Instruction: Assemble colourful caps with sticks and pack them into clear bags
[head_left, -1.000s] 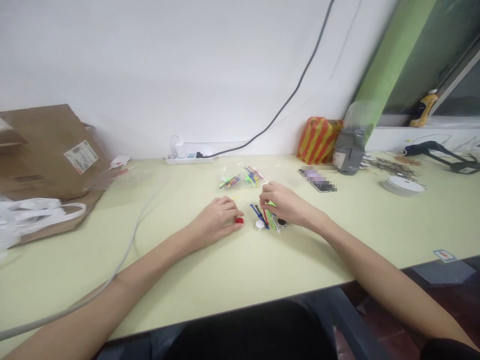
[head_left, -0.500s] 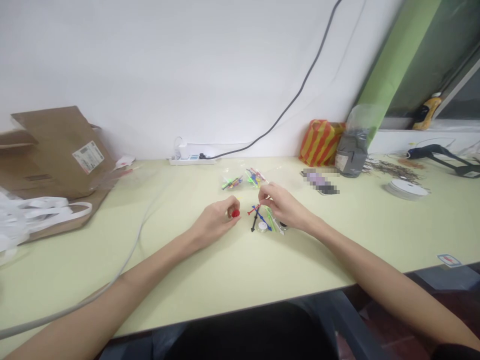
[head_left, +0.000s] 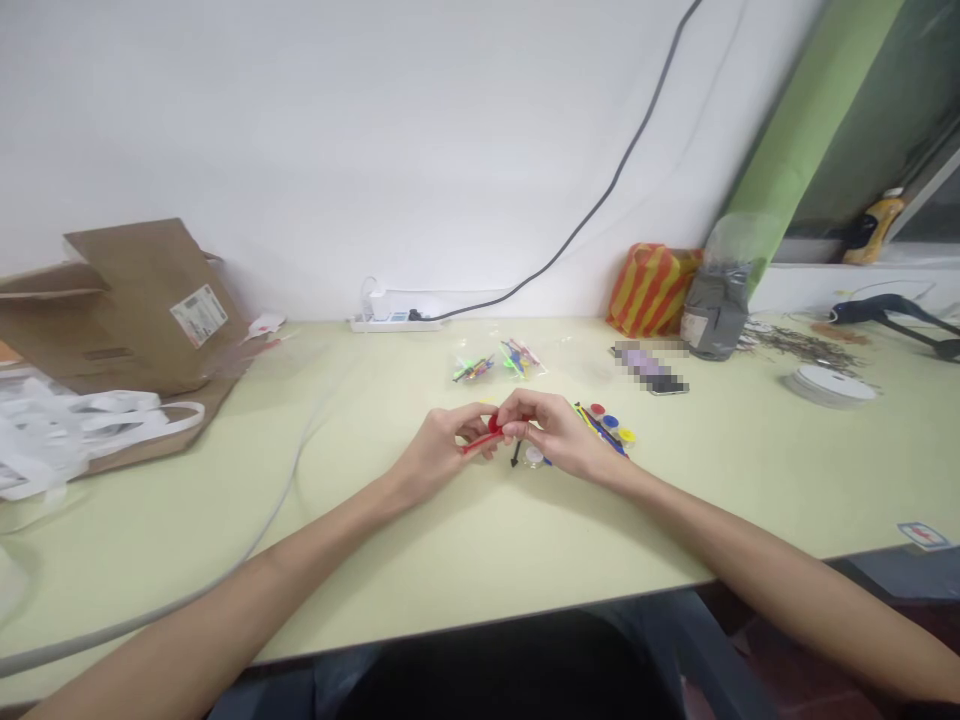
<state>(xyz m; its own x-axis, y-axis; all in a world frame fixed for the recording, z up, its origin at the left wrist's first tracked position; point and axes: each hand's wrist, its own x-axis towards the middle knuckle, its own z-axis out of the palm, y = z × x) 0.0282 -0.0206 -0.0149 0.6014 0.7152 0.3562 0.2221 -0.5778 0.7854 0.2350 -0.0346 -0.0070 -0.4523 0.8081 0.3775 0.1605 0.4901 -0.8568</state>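
**Two small red pieces, and fingers crowding over them**

The left hand grips a red disc, and the right hand pinches a slim red stick at one end. Both pieces are at the meeting point of the hands, the stick slanting towards the left thumb at about eight o'clock. Fingers hide whether disc and stick are joined or merely touching.

That crowding is the main risk: one pinch easing early could let the disc drop and roll. Pressing off-centre could bend the stick or flick it loose, since it looks thin.

Just off the fingertips, at four to five o'clock, lie a black arrow and a white disc; a low sweep of the right hand might scatter them. At three o'clock, beyond that hand, a red, a blue and a yellow disc sit beside more sticks, where its heel could knock them out of line.

At twelve o'clock, clear bags of coloured pieces lie well apart on the desk. Towards eight o'clock a grey cable runs close along the left forearm, which could snag it by lifting.
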